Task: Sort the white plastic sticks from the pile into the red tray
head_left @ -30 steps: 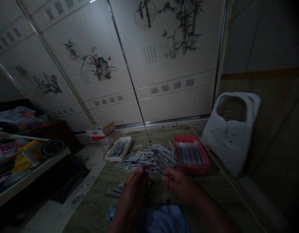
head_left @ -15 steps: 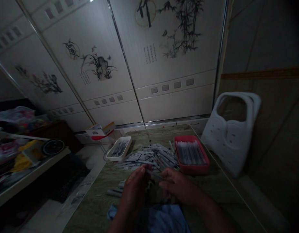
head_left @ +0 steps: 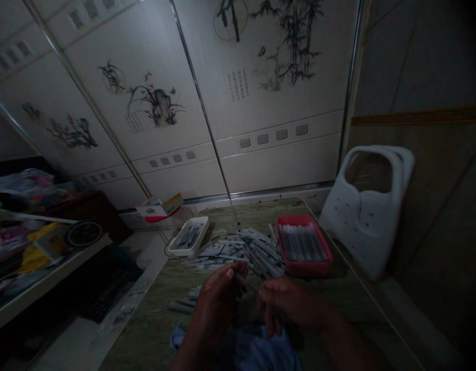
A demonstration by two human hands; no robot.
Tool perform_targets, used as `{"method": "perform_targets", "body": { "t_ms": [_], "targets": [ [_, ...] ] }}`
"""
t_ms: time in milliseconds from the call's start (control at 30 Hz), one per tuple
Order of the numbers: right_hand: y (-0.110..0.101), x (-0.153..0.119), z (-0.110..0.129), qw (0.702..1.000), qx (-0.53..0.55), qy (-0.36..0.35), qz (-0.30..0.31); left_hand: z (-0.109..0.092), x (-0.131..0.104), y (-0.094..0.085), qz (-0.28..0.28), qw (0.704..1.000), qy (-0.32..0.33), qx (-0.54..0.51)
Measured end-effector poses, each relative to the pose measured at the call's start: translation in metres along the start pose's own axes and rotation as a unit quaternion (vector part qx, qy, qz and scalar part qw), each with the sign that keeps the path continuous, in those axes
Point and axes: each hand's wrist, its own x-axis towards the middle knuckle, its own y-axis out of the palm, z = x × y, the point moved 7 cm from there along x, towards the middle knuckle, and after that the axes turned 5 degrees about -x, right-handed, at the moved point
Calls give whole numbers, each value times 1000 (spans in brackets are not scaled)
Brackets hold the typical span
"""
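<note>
Over the near half of the table, my left hand (head_left: pixel 219 293) is closed, with thumb and fingers pinching a slim greyish pen (head_left: pixel 245 282). My right hand (head_left: pixel 286 301) is at the pen's other end, its thumb and index finger pressed together there. Dim light hides its finer details. Just beyond both hands spreads a loose pile of white and dark pens (head_left: pixel 238 247). Right of the pile, a red tray (head_left: pixel 309 269) holds a row of pale pens; left of it, a white tray (head_left: pixel 180 251) holds darker slim pieces. Several more pens (head_left: pixel 184 305) lie beside my left wrist.
Blue cloth (head_left: pixel 257 350) lies below my wrists. A folded white plastic chair (head_left: pixel 369 216) leans at the wall on the right. An open carton (head_left: pixel 153 208) stands on a red stool behind the white tray. At left is a cluttered shelf (head_left: pixel 48 273).
My right hand has shifted slightly down and turned, its lower fingers now hanging more downward. The left hand stays nearly in place with the pen. The trays and pile look the same.
</note>
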Motion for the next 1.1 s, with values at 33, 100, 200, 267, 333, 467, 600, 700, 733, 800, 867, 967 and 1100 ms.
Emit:
{"method": "perform_targets", "body": {
  "t_ms": [33,100,200,267,333,467,600,700,733,800,867,967,1100],
  "targets": [
    [1,0,0,1000,9,1,7,0,-1,0,-2,1000,-2,10],
    [2,1,0,1000,19,0,14,2,-2,1,-13,999,-9,39],
    [-4,4,1,999,-33,-6,-22,6,-2,2,-25,997,-19,69],
    [-13,4,4,993,-95,-22,-73,6,-1,1,-28,996,-14,85],
    [-23,4,8,984,-127,-35,-116,2,1,-6,-43,992,4,119],
    [-40,2,11,975,-108,-52,-185,-11,3,-31,-112,969,45,215],
    [-53,0,9,966,-47,-51,-250,-15,1,-44,-145,953,55,261],
    [-53,0,8,965,-32,-53,-255,-9,-1,-39,-127,954,47,266],
    [-53,0,7,965,-30,-54,-255,-7,-1,-37,-119,956,43,264],
    [-53,0,7,964,-28,-54,-258,-2,-2,-33,-107,960,36,258],
    [-54,0,7,963,-27,-53,-263,-2,-2,-33,-103,960,34,260],
    [-57,0,6,959,-22,-52,-278,-11,-3,-41,-117,950,54,283],
    [-61,1,3,954,-17,-57,-294,-28,-4,-57,-136,927,88,337]
  ]
}}
